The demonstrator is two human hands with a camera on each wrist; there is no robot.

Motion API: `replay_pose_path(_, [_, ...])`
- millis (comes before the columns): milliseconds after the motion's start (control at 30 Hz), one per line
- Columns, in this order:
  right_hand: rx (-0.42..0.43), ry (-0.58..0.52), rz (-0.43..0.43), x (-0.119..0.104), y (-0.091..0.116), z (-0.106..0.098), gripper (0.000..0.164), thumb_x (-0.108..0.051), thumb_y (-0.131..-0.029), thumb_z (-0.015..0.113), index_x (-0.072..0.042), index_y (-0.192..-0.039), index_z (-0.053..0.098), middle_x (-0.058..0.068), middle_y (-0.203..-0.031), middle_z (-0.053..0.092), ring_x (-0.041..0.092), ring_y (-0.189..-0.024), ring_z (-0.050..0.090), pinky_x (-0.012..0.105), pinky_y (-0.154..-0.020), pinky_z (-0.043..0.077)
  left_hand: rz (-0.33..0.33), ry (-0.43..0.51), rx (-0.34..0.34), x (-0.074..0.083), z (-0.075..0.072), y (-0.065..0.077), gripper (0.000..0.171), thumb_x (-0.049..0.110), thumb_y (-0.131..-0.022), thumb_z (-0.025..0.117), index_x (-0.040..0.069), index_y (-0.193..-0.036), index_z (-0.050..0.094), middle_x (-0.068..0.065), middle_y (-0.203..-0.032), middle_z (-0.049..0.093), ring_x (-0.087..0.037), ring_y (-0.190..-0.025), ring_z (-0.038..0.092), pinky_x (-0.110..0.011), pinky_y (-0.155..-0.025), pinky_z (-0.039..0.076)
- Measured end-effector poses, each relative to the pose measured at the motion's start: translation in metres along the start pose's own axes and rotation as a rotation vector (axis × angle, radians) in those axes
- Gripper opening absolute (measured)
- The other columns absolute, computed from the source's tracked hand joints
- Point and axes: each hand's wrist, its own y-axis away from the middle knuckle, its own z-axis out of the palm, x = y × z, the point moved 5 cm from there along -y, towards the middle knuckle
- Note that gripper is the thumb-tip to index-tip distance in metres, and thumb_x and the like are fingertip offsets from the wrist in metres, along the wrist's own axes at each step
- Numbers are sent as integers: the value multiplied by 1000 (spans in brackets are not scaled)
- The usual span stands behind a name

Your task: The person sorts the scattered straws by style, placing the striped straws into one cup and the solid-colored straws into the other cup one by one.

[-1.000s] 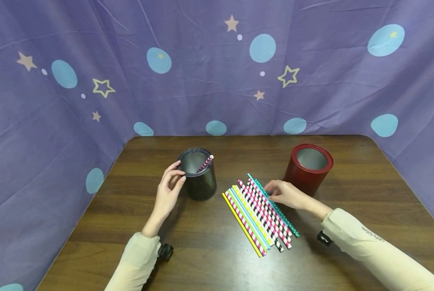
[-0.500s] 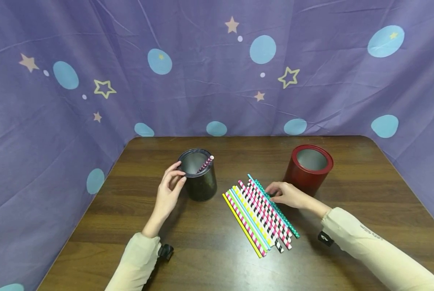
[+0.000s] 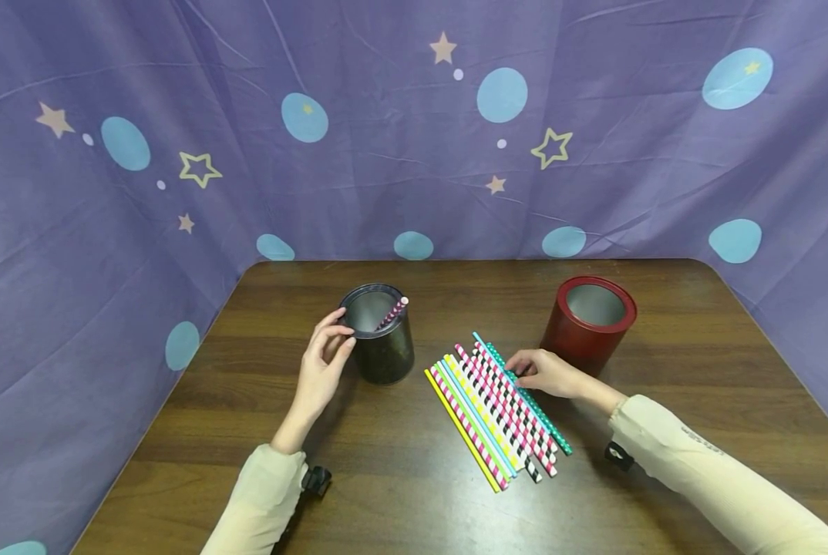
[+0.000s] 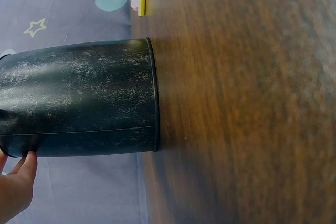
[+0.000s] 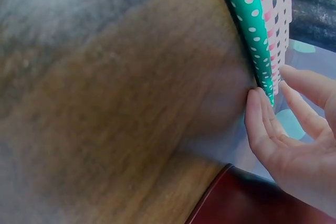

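In the head view my left hand touches the left side of the black can near its rim. The left wrist view shows fingertips against the can's wall. One dark purple patterned straw leans inside the can. My right hand is at the right edge of a row of patterned straws, nearest to the teal dotted straw. In the right wrist view its fingers lie on either side of the teal straw, with a gap visible between them.
A red can stands just behind and right of my right hand. The wooden table has rounded far corners and ends at a purple curtain. Dark wrist straps sit at both sleeves.
Both hands stay almost where they were. My right forearm shifts very slightly, and the straws and cans keep their places.
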Motion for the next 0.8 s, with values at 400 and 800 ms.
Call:
replay_pose_path(400, [-7,-33,51,3,-1,5,22,1,-81,58,5,-103,57,10,-82,55,12,-61,50,22,-52,47,-6,-10,3,1,0,1,14,-14,-82,50,-17,-95,49,-31,-126,37,-38,-119,34,-19,-97,35])
replay_pose_path(800, [9,-16,49,3,1,5,22,1,-81,59,4,-102,58,6,-73,54,13,-57,52,24,-50,48,-2,-15,4,2,0,1,13,-14,-82,50,-17,-95,49,-31,-126,37,-39,-120,34,-19,-96,35])
